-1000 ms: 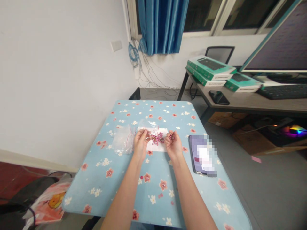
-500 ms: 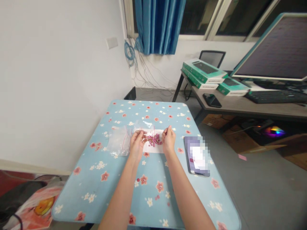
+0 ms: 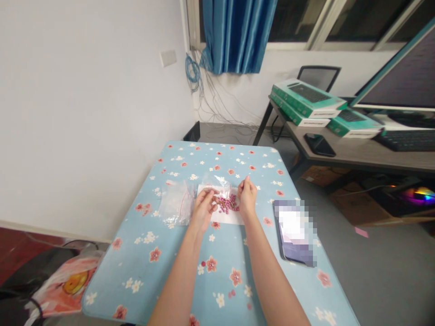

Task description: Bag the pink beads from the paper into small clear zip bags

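Note:
A small heap of pink and brownish beads [image 3: 228, 203] lies on a white sheet [image 3: 231, 218] between my two hands. My left hand [image 3: 203, 207] is at the left of the heap, its fingers curled in toward the thumb; anything held there is too small to make out. On the right side, my right hand [image 3: 247, 195] is closed, thumb on top, and what its fingers hold, if anything, is hidden. A clear plastic bag [image 3: 175, 203] lies flat left of my left hand. Another clear bag [image 3: 217, 182] is just behind the beads.
All this rests on a blue flowered tabletop [image 3: 183, 176]. A phone or tablet [image 3: 295, 233], partly blurred out, lies to the right. Beyond is a desk [image 3: 356, 151] with green keyboard boxes [image 3: 307, 97], a dark phone [image 3: 319, 145] and a monitor [image 3: 404, 72]. A white wall stands on the left.
The whole view has shifted, so the table and hands appear slightly farther right. Both hands keep nearly the same pose around the beads.

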`<state>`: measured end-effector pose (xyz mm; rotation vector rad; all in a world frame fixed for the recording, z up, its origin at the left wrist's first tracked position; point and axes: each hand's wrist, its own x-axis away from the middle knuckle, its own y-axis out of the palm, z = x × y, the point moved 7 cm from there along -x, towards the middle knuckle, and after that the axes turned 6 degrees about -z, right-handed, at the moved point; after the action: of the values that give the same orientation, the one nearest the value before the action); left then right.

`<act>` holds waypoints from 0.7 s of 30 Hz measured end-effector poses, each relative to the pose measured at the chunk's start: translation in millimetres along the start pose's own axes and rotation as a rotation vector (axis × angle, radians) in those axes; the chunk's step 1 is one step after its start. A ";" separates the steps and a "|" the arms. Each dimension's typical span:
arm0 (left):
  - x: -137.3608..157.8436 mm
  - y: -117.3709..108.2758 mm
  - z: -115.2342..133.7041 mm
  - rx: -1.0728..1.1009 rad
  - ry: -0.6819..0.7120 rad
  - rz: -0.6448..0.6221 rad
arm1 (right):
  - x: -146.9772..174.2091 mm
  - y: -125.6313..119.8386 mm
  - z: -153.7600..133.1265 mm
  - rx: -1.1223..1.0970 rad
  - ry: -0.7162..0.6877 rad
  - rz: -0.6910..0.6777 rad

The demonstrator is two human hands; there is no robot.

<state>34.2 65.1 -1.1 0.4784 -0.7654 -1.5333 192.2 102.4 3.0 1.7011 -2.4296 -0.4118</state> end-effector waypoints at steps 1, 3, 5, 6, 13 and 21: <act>-0.3 0.0 -0.2 0.002 -0.001 -0.001 | -0.5 0.0 0.9 -0.011 0.012 -0.001; -0.6 -0.5 -0.1 0.004 0.001 0.003 | -1.8 -0.3 2.7 -0.025 0.022 0.001; -0.7 -1.1 0.0 0.003 0.001 0.008 | -3.3 -0.8 4.1 -0.024 0.014 0.009; -0.6 -1.4 0.1 0.001 0.001 0.011 | -3.9 -1.0 4.6 -0.018 0.005 0.012; 0.2 0.0 -0.1 -0.005 -0.006 0.016 | -3.6 -0.5 6.2 0.000 -0.013 0.008; 0.4 0.4 -0.1 0.002 -0.013 0.023 | -1.5 -0.1 4.6 -0.059 0.006 -0.003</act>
<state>34.5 64.7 -0.8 0.4600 -0.7800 -1.5158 191.5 104.4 -1.4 1.6799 -2.3866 -0.4727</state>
